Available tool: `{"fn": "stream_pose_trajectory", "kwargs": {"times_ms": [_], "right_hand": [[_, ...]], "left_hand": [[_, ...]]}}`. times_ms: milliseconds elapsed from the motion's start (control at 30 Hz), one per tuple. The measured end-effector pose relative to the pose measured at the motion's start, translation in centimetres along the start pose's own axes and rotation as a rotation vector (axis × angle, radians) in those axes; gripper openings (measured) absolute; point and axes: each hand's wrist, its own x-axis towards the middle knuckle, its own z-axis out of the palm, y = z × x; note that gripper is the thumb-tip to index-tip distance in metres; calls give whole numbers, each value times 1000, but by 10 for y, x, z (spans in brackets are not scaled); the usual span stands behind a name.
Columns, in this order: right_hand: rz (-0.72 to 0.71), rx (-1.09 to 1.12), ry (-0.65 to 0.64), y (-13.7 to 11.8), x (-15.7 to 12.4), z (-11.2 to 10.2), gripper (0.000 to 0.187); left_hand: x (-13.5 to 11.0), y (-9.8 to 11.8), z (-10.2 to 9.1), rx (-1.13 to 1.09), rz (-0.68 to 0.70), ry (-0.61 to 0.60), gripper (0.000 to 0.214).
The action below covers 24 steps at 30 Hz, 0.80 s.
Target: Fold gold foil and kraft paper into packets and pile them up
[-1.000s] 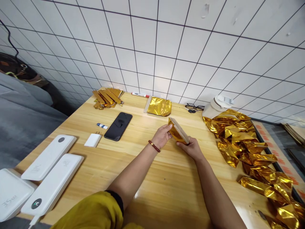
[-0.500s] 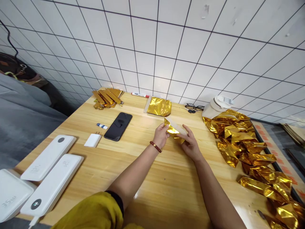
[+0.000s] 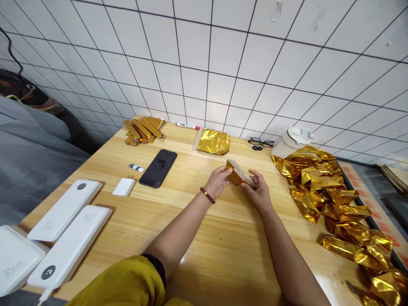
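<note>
My left hand (image 3: 218,182) pinches one end of a folded foil paper (image 3: 235,175), thumb pressed over its gold face; my right hand (image 3: 259,193) grasps the other end, thumb to the near side, index finger raised behind the edge. The piece sits between my two hands, above the middle of the table (image 3: 191,238); its outside is shiny, metallic gold, its inner side matte and pale, the fold giving it a slanted, pocket-like shape. Round dark red beads make up the bracelet (image 3: 207,195) on my left wrist; the tabletop beneath is smooth, pale wood with streaky grain. Beyond my hands lies a gold foil stack (image 3: 213,141), its surface wrinkled, a flat pale strip along its left edge; farther left, narrow foil strips (image 3: 145,129) are heaped in a loose fan. To my right spread many folded gold pieces (image 3: 328,182), puffed, creased and glossy, overlapping beside a smooth, off-white tumbler (image 3: 288,142); a flat, black glassy phone (image 3: 158,168) lies to my left.
</note>
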Motion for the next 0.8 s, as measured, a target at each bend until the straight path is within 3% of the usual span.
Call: {"fn": "stream_pose_trajectory", "kwargs": {"times_ms": [67, 167, 233, 567, 800], "right_hand": [[53, 27, 14, 0, 1, 0, 60], [128, 16, -8, -3, 1, -2, 36], [165, 9, -19, -6, 0, -3, 32], [221, 80, -50, -10, -3, -3, 34], [241, 96, -24, -7, -3, -3, 42]], "left_hand": [[-1, 1, 1, 6, -3, -2, 34], [-3, 2, 3, 35, -2, -12, 35], [-4, 3, 4, 62, -14, -27, 34], [0, 2, 0, -53, 16, -28, 25], [-2, 5, -1, -126, -85, -90, 31]]}}
